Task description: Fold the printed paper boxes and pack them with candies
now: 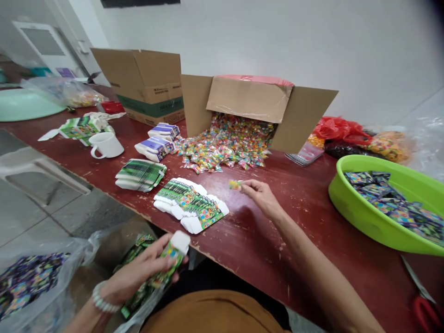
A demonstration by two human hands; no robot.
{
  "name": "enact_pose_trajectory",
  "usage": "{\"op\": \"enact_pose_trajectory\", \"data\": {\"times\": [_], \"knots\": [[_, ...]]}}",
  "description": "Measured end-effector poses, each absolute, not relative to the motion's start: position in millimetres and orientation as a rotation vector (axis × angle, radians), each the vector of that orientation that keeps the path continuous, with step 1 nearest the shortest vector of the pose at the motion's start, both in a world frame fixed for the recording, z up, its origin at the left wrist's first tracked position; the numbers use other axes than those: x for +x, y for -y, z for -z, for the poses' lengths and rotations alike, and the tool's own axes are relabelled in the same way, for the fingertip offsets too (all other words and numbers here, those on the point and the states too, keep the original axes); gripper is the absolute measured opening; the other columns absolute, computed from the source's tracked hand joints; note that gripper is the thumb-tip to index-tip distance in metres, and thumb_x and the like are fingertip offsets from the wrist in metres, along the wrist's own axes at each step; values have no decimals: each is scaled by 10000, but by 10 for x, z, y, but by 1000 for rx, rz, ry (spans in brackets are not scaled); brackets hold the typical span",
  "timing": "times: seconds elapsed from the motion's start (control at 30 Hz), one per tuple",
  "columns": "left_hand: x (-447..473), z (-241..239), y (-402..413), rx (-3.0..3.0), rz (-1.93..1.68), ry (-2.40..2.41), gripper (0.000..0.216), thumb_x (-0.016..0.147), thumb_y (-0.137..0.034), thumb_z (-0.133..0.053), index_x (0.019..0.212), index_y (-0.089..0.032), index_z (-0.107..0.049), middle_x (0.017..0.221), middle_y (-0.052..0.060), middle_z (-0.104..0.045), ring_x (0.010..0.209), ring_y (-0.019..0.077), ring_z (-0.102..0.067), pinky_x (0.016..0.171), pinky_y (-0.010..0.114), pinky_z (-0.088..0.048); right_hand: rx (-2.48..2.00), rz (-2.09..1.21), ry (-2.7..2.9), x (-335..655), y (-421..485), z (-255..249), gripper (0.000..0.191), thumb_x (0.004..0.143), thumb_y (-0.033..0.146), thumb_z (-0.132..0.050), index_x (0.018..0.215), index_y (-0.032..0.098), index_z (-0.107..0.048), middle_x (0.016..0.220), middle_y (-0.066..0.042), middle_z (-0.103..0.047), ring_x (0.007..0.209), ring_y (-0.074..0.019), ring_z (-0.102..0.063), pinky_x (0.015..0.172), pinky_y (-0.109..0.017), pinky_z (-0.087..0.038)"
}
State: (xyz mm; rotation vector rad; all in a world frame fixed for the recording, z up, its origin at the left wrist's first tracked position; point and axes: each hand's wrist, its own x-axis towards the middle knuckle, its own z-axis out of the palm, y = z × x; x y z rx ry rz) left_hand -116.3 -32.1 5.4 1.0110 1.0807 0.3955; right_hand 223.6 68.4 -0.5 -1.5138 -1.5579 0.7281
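My left hand [138,273] holds a small green printed carton [169,261] with its white flap open, below the table's front edge. My right hand [262,196] reaches out over the dark red table [305,194] and pinches a small wrapped candy [235,185] between its fingertips. Just beyond it a pile of colourful wrapped candies [225,148] spills out of a cardboard box [249,99] lying on its side. A fanned stack of flat green cartons [190,203] lies between my two hands.
A green basin [364,217] of filled cartons sits at the right, red-handled scissors [425,305] near it. Further left are another stack of flat cartons [140,175], purple cartons [156,148], a white mug [106,145] and a closed cardboard box [145,83]. A plastic bag [31,277] hangs below left.
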Motion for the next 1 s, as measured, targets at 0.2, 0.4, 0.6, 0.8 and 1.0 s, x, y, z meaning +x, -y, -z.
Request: {"op": "enact_pose_trajectory", "data": {"times": [0.2,0.4,0.6,0.8,1.0], "knots": [[-609,-280,275,1206,-677,-956,349,849,-312,-593,1169,-213,-493,873,3,-600,656,133,-547,614,251,-476,-1085,-1217,1838,1703,-93,-349,192,876,294,-559,851,173,-706,758,-7,-695,682,-134,-599,667,-251,-459],[-502,-293,306,1435,-599,-1074,266,798,-223,-578,1052,-222,-499,760,-45,-574,549,107,-537,523,216,-434,-1152,-813,2089,1671,-53,-445,177,870,168,-546,823,180,-716,691,-2,-678,592,-118,-539,569,-228,-381],[-480,-326,306,1438,-576,-1015,257,805,-201,-573,1042,-214,-475,765,-48,-564,546,95,-542,519,204,-446,-1161,-478,2230,1663,21,-497,154,876,127,-550,852,183,-691,784,-52,-702,683,-159,-581,655,-272,-421],[-410,-273,312,1443,-635,-973,351,812,-184,-598,1144,-211,-486,845,-30,-553,585,86,-524,551,200,-463,-1199,-174,2426,1500,169,-479,110,828,122,-587,743,170,-636,730,-89,-658,665,-184,-529,628,-303,-385],[-370,-222,316,1017,-801,-802,439,916,-409,-511,1305,-216,-444,829,20,-631,589,138,-583,521,241,-488,-1086,-1006,1806,1544,70,-454,90,877,285,-610,881,195,-611,766,0,-640,680,-130,-567,644,-254,-445]]}}
